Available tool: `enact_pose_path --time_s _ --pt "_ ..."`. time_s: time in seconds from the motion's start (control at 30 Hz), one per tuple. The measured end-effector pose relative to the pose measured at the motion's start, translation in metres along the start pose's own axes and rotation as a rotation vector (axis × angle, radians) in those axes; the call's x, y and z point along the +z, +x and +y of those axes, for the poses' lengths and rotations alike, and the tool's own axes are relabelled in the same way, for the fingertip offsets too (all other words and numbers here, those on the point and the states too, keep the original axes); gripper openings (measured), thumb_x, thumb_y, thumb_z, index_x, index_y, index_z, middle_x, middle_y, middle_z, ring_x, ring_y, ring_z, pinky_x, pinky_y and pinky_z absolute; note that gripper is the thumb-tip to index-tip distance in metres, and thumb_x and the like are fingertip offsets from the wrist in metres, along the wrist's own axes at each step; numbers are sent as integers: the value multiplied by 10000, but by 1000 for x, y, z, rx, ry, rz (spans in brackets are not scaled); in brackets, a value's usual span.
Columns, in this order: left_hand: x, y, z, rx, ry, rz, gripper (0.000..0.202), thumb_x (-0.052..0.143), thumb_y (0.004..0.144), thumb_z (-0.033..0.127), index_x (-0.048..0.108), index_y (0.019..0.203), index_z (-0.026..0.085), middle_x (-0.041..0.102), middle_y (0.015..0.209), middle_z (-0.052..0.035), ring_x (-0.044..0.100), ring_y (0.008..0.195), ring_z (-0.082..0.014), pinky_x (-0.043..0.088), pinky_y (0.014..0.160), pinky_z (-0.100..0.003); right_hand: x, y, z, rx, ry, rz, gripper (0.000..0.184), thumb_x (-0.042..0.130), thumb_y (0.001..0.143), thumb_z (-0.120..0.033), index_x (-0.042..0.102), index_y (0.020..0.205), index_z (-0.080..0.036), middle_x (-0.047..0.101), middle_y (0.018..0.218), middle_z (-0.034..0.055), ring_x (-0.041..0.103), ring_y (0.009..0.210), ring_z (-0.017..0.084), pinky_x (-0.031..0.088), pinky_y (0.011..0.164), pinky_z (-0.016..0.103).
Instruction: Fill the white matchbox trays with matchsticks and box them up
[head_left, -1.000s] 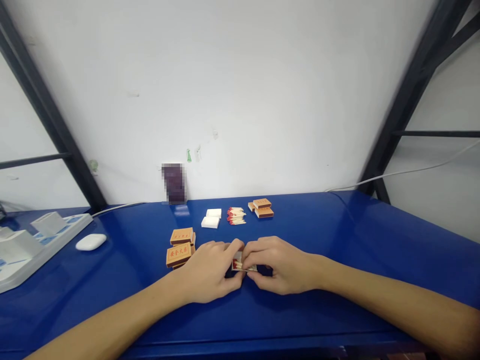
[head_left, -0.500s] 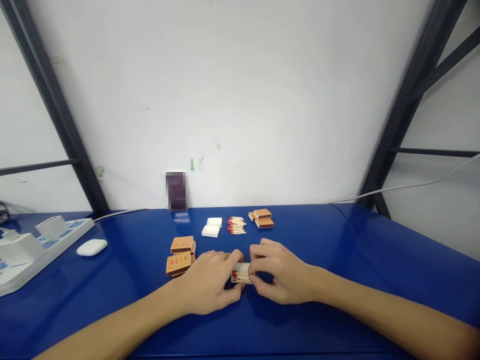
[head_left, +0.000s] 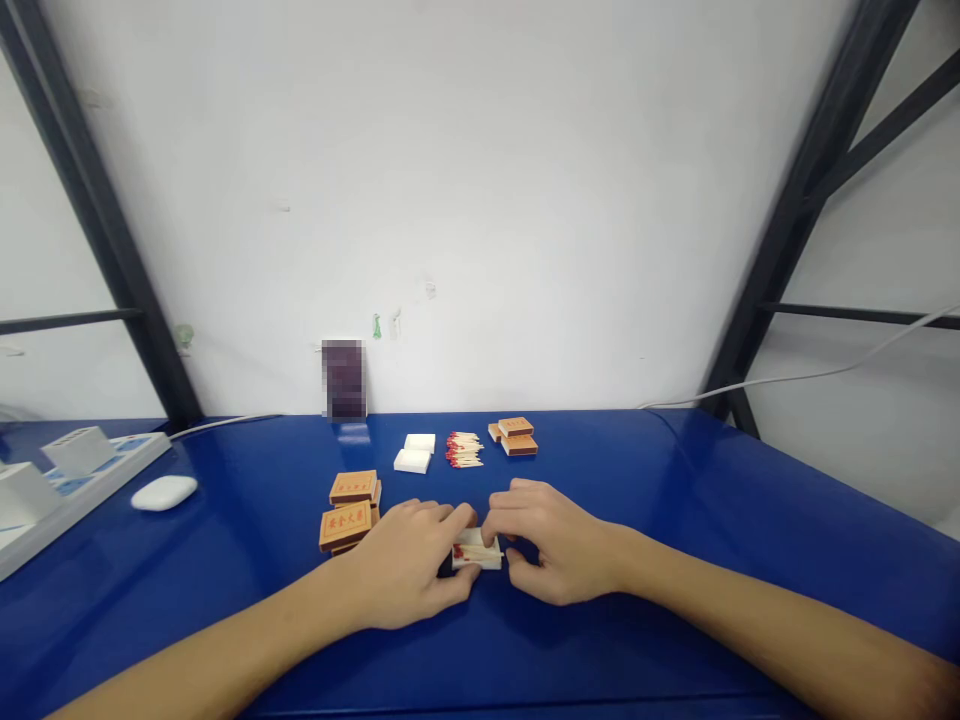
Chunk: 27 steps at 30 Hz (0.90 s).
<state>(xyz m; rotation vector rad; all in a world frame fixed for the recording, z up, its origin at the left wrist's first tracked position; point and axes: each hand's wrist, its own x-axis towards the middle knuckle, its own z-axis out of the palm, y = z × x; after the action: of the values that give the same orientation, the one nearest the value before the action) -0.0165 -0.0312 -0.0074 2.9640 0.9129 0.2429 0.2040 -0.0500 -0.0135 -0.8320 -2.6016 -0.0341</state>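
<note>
A small white matchbox tray lies on the blue table with several red-tipped matches in it. My left hand grips the tray by its left part, thumb at the near side and fingers at the far side. Over the tray's right end, my right hand has its thumb and forefinger apart. A fingertip reaches into the tray, touching or just above the matches, and one match end pokes past the right rim. Beside my left hand are stacked orange matchboxes, partly hidden by it.
Farther back lie two white trays, a pile of loose matches and several more matchboxes. At left are a white rounded case and a power strip. A dark blurred-out rectangle leans against the wall.
My right thumb and forefinger have parted from their pinch at the tray's right end, uncovering more of the tray and matches. My left hand keeps its hold. The whole view has shifted slightly.
</note>
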Motion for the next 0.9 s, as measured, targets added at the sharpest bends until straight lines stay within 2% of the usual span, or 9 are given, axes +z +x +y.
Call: enact_pose_path --time_s 0.3,0.47,0.7,0.9 --pt "0 0 2 -17 41 -1 211 472 921 392 507 1021 210 624 864 -35 593 745 -228 425 687 -339 5 0 6 13 21 -7 94 519 703 -105 476 714 -189 481 673 -32 379 588 112 301 620 273" --pt "-1 0 2 -8 29 -6 207 469 917 390 504 1004 205 624 861 -34 595 746 -230 421 684 -342 4 1 5 22 50 -2 74 522 756 -107 517 753 -182 509 689 -30 404 600 111 312 626 273" --pt "-1 0 2 -7 32 -10 221 478 910 377 504 1058 215 633 882 -37 600 762 -227 423 701 -329 3 -1 4 -30 72 -58 77 534 746 -112 570 748 -180 557 713 -7 452 614 124 348 653 275" --pt "-2 1 2 -9 34 -9 199 480 906 367 503 1038 220 632 873 -31 600 759 -224 426 696 -325 4 -1 1 -50 136 -41 186 524 755 -128 637 894 -177 596 736 6 501 649 142 373 674 281"
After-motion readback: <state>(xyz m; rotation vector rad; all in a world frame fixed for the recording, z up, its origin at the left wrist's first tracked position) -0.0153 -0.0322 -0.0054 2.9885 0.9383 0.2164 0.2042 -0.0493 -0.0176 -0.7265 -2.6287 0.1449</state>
